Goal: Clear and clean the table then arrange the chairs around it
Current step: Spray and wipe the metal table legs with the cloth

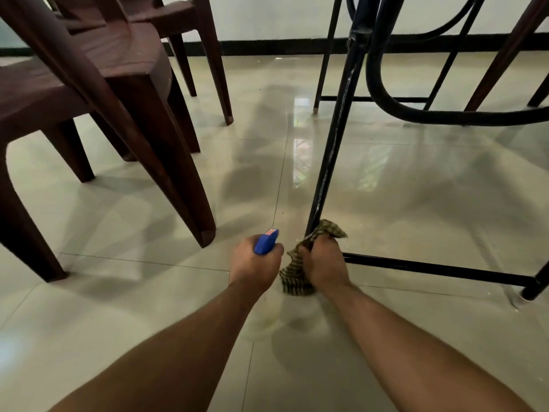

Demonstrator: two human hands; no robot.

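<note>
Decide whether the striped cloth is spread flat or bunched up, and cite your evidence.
Bunched up. The right hand grips the striped cloth crumpled against the black table leg, loose ends poking out above and below.

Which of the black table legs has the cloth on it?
The nearest, scuffed leg: the right hand grips a striped cloth round its base. The other legs stand bare.
</note>
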